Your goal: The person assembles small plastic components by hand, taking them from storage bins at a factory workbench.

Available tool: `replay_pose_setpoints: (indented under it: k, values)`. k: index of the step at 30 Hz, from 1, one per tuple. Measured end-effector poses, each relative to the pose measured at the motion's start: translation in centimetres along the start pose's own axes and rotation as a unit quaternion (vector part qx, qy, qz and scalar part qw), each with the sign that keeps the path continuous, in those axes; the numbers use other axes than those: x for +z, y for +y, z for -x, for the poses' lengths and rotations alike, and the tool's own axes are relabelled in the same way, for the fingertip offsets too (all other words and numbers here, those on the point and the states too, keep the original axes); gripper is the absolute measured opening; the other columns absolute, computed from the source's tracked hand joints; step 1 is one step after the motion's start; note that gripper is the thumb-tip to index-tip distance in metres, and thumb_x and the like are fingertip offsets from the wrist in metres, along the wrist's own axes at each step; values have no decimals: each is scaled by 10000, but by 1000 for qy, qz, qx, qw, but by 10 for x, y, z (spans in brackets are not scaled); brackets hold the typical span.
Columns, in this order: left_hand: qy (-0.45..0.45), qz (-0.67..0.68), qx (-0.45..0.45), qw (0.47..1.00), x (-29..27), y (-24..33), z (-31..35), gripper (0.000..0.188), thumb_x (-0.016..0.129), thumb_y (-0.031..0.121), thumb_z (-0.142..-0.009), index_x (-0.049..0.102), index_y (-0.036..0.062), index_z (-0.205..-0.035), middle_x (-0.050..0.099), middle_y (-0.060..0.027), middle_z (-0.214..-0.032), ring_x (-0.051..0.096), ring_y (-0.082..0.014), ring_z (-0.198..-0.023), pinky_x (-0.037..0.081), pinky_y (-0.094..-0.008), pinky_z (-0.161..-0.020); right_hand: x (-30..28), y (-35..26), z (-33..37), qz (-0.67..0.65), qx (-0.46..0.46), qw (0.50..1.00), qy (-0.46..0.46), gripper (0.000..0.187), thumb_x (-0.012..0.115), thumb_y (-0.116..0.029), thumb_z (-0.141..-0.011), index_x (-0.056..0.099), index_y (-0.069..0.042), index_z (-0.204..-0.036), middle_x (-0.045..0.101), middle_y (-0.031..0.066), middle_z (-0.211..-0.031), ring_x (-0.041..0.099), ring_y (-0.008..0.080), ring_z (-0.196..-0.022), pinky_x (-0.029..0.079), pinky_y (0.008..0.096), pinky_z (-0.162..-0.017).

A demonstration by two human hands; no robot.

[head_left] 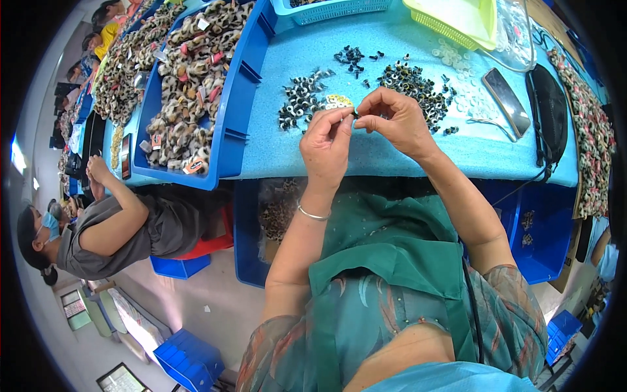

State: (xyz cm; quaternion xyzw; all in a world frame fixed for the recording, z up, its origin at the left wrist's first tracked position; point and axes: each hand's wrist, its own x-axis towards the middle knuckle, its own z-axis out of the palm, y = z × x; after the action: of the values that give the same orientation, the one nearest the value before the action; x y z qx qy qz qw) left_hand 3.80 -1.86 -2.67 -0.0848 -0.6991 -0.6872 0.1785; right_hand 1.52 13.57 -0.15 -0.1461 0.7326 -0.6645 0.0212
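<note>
My left hand (pixel 325 145) and my right hand (pixel 400 123) meet over the near part of the blue-covered table (pixel 274 153). Thumb and fingers of each are pinched together around a small black piece (pixel 354 115), mostly hidden by the fingertips. Just beyond the left hand lies a pile of small black stemmed pieces with white rings (pixel 300 99), with a few yellow-ringed pieces (pixel 338 100) beside it. A larger pile of black pieces (pixel 424 95) spreads behind the right hand. Farther back sits a small black cluster (pixel 351 56). Clear round discs (pixel 475 95) are scattered to the right.
A deep blue tray (pixel 234 108) of spotted plush pieces (pixel 196 72) stands at left. Rightward are a phone (pixel 506 101), a black pouch (pixel 550 114) and more plush pieces (pixel 584 137). Green (pixel 450 29) and blue (pixel 333 12) baskets are behind. Another person (pixel 117 228) sits left.
</note>
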Motion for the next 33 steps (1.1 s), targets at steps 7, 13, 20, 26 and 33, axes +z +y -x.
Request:
replay_pose_setpoints:
  k: [7,13,20,26,33]
  values:
    - [-14,-82,41,996,-1,8,6,139,700,-54,-762,700,26,-876,682,-54,-839,531,-111,-673,418,-229,-576,-12,-9,5,-82,97,991,-44,207,754,-66,-772,652,-10,-943,638,14,-762,591,69,-671,493,226,-598]
    - [-25,8,-21,999,4,8,9,114,701,-48,-767,691,25,-854,678,-35,-828,523,-97,-670,405,-227,-563,-22,-17,9,-24,110,992,-64,172,751,-71,-777,662,-3,-908,632,4,-725,574,54,-653,475,213,-564]
    - [-36,-29,0,999,13,15,13,120,690,-53,-771,676,30,-857,672,-30,-809,528,-104,-664,417,-234,-565,-26,-15,20,21,90,995,-36,174,764,-80,-759,670,-15,-891,644,1,-728,577,58,-664,477,218,-592]
    - [-59,-43,-39,997,17,25,30,108,652,-72,-814,673,-2,-893,641,-41,-837,555,-71,-732,442,-201,-651,-30,-18,40,72,68,995,-19,189,778,-70,-719,677,-14,-868,645,16,-748,598,98,-699,494,246,-658]
    - [-108,-31,-33,993,26,36,50,189,631,-60,-798,643,39,-959,634,-77,-802,555,-204,-679,445,-291,-592,-39,-23,58,134,-11,991,-27,165,761,-17,-683,635,-22,-789,607,35,-776,581,134,-739,455,269,-677]
